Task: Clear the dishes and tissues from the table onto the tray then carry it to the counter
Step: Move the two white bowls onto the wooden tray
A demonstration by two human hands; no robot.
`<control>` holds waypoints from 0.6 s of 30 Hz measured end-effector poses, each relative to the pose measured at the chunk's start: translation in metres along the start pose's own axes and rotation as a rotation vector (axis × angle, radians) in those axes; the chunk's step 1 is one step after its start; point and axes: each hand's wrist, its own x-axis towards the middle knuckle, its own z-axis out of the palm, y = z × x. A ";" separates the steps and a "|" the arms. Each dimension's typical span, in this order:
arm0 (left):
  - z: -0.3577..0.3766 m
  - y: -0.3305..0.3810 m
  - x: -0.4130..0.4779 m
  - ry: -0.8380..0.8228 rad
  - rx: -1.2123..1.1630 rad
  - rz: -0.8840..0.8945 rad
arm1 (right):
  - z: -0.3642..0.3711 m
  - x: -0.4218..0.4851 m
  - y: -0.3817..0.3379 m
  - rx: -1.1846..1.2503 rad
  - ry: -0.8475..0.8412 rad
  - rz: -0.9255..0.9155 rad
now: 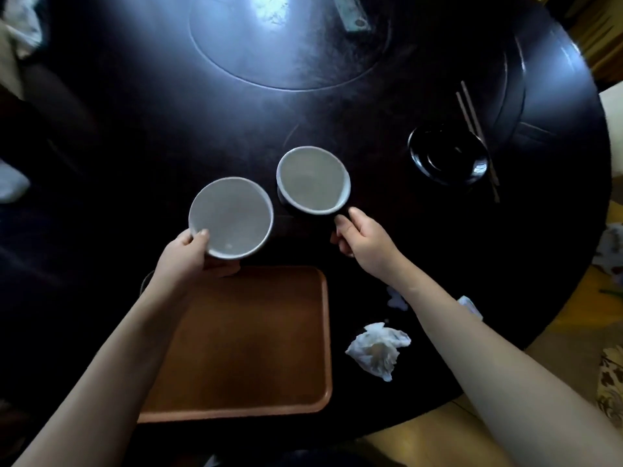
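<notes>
Scene dimly lit overall. A pale blue-white glare is thrown across the far centre of the dark round table (pixel 101 136), apparently from a light source beyond its far side. The near and left parts are lost in deep shadow. Strong wide-angle curvature is seen at the edges. Corners are smeared and soft; the chopsticks (pixel 475 129) are slightly blurred.

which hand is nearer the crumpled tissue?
Right. The right hand holds the mug beyond the crumpled tissue; the left hand is across the tray.
</notes>
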 end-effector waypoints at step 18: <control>-0.073 -0.104 -0.053 0.252 -0.048 -0.210 | 0.065 -0.063 0.040 -0.292 -0.447 0.017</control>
